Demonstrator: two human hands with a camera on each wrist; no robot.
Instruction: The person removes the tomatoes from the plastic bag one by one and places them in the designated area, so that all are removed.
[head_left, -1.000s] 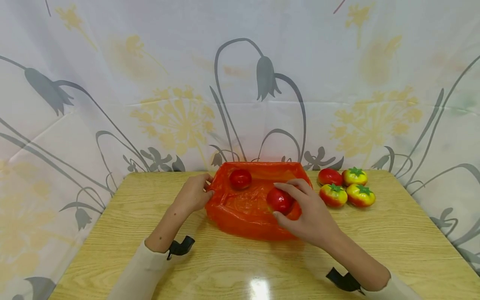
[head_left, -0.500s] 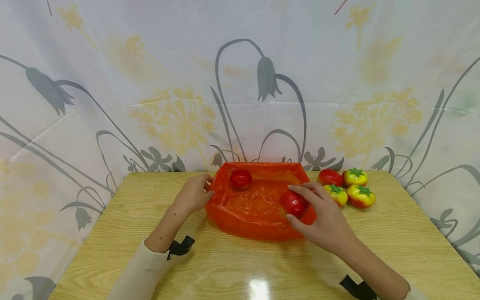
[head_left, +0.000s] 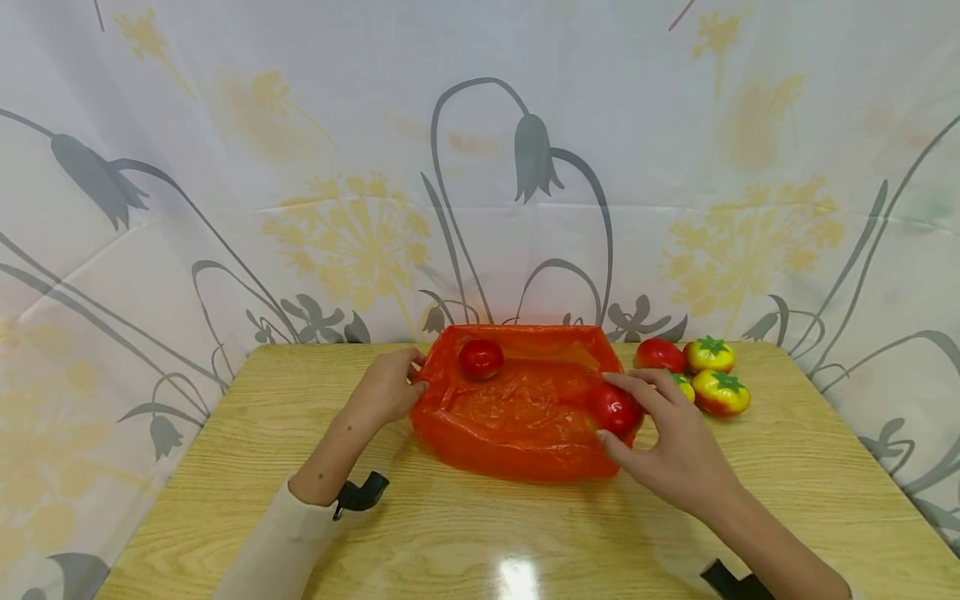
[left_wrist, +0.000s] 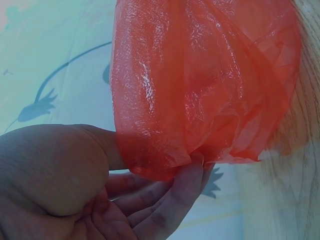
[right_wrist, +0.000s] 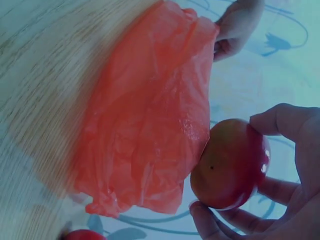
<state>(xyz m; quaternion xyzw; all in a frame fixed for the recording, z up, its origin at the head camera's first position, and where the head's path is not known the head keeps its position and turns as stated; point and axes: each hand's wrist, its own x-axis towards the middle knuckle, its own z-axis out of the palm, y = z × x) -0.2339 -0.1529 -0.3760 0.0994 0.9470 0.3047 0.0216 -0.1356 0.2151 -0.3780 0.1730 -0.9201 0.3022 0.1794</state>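
Observation:
An orange-red plastic bag (head_left: 517, 458) lies with its mouth spread wide on the table. My left hand (head_left: 386, 387) pinches its left rim; in the left wrist view, thumb and fingers (left_wrist: 172, 205) close on the bag's film. Inside the bag, toward the back left, sits a shiny red tomato (head_left: 481, 359). My right hand (head_left: 678, 450) grips another tomato (head_left: 617, 408) between thumb and fingertips, above the bag's right end. From the right wrist, this tomato (right_wrist: 232, 165) shows a yellowish side with a small dark dot, overlapping the bag's edge.
Several tomatoes stand grouped at the table's back right: a red one (head_left: 660, 355) and yellow-red ones with green leafy tops, such as the front one (head_left: 722, 393). A flower-patterned cloth (head_left: 480, 167) hangs behind the wooden table (head_left: 420, 533).
My right hand has carried its tomato rightward, from over the bag's inside to its right edge. The left hand and the tomato in the bag stay where they were.

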